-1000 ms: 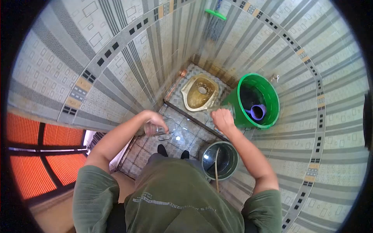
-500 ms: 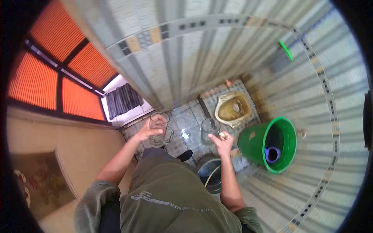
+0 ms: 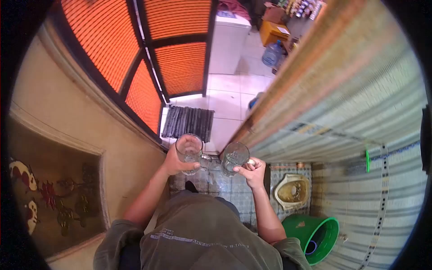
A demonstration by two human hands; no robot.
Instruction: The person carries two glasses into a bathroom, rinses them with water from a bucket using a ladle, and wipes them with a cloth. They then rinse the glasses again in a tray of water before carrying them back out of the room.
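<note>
In my left hand [image 3: 174, 163] is a clear glass mug [image 3: 189, 146], gripped round its body with the thumb across the front and the handle pointing right. My right hand [image 3: 253, 173] grips a second glass mug [image 3: 236, 155] at its handle side, thumb laid against the glass. Both mugs are upright, side by side in front of my body, with their open rims towards me. Droplets or wet marks show in the right one. Below them lies the grey tiled floor [image 3: 211, 183].
Ahead is a doorway with a dark ribbed mat [image 3: 188, 122] and an orange-panelled folding door [image 3: 177, 63]. A wall edge [image 3: 288, 85] stands close on the right. Beyond are a white appliance [image 3: 227, 45] and a water jug [image 3: 272, 54]. A squat toilet [image 3: 281, 191] and green bucket [image 3: 330, 243] lie right.
My view has turned left, from the toilet and bucket towards the doorway. Both mugs stay in my hands and are now closer together.
</note>
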